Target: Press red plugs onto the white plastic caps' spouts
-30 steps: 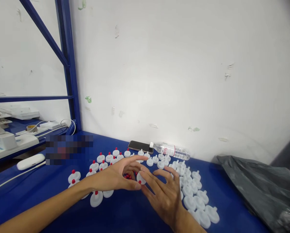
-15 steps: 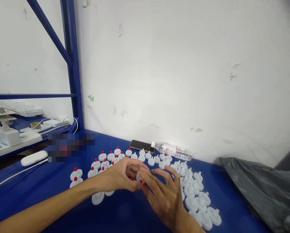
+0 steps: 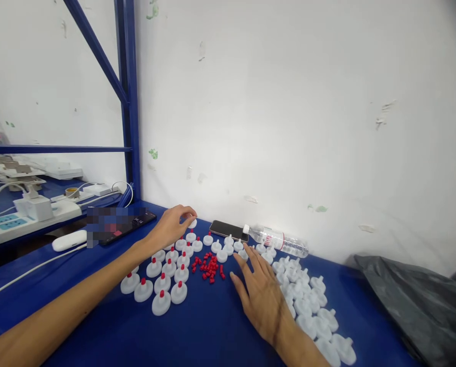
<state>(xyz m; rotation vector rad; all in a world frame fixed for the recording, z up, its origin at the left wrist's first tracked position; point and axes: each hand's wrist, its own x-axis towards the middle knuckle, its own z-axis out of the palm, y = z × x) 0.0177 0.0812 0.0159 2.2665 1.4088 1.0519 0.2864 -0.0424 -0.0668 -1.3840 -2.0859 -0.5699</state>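
Our left hand [image 3: 172, 224] is pinching a white disc [image 3: 192, 224], best kept level, clear of red-capped discs [image 3: 161, 304]; our right hand [image 3: 264, 294] is hanging loosely open, apparently empty.

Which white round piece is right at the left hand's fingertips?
The white piece farthest back, near the wall: the left hand partly hides it with its fingertips, and no other piece sits that far back.

The white discs [image 3: 161, 306] look smooth plastic, the bottle [image 3: 293, 245] glossy plastic.
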